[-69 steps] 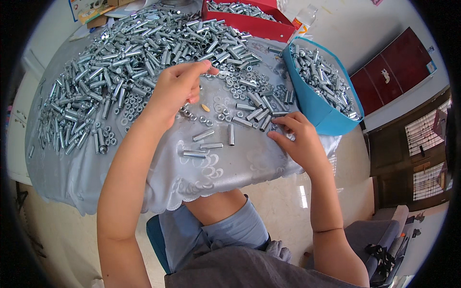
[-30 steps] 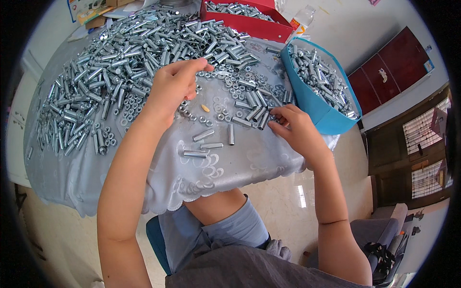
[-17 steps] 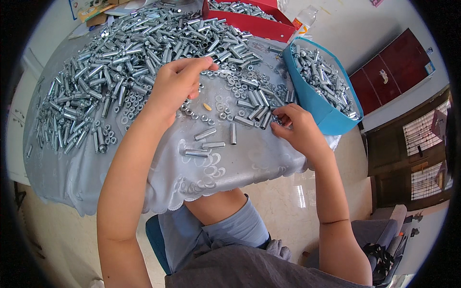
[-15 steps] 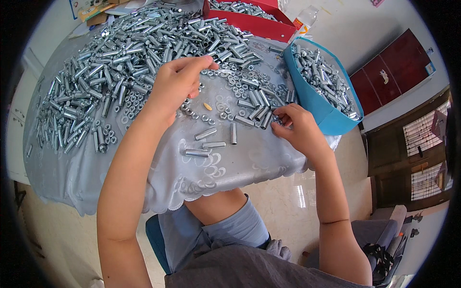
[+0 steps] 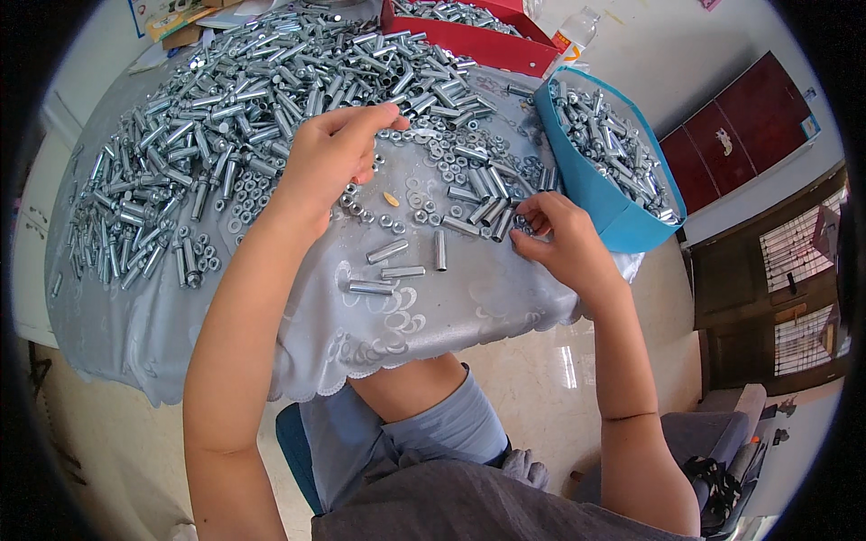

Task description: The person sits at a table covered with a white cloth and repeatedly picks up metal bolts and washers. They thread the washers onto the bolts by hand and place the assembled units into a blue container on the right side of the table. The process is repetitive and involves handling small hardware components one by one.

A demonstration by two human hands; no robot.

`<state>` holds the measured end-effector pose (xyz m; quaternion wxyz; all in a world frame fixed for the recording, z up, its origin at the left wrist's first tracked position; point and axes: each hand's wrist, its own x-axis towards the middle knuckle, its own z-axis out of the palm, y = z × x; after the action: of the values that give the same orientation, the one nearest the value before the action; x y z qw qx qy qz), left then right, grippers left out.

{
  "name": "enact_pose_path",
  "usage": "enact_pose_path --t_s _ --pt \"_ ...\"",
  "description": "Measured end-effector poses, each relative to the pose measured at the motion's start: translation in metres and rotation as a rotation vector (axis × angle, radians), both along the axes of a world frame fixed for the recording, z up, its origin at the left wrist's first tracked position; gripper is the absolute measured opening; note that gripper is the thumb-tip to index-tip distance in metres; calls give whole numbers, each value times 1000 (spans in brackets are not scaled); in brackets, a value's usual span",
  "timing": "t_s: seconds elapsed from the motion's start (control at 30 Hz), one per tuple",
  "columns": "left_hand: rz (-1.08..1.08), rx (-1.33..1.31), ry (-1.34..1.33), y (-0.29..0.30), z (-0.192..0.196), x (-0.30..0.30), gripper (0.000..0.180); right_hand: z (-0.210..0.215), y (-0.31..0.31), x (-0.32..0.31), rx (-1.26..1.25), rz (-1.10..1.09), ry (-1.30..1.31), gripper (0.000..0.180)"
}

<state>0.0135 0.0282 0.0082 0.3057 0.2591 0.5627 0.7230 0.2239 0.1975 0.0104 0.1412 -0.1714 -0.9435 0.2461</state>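
Note:
My left hand (image 5: 334,149) hovers over the near edge of the big heap of metal sleeves and bolts (image 5: 298,77), fingers curled in and thumb pressed to the forefinger. Whatever it pinches is hidden behind the fingers. My right hand (image 5: 564,236) rests on the table at the right, fingers bent down toward the thumb around small hex nuts (image 5: 521,222); exactly what it grips is hard to see. Loose nuts and washers (image 5: 444,153) lie between the hands. Several sleeves stand or lie beside my right fingertips, and a separate upright-lying sleeve (image 5: 440,251) is nearer me.
A blue open box (image 5: 622,216) filled with bolt assemblies stands right of my right hand. Behind the heap is a red box (image 5: 469,38) with more metal parts, next to a clear bottle (image 5: 577,32). A silver tablecloth (image 5: 451,316) hangs over the table's near edge.
Both hands hold nearly the same places and poses. The whole view has shifted very slightly; no part has visibly been moved.

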Motion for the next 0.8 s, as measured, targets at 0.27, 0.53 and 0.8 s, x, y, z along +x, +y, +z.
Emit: enact_pose_path --t_s 0.27,0.53,0.8 --pt "15 -23 -8 -1 2 0 28 -1 -1 0 23 19 5 24" --pt "18 -28 4 -1 1 0 27 -9 -4 3 199 80 79 18" --pt "21 -43 16 -2 2 0 28 -7 -4 6 34 66 64 12"
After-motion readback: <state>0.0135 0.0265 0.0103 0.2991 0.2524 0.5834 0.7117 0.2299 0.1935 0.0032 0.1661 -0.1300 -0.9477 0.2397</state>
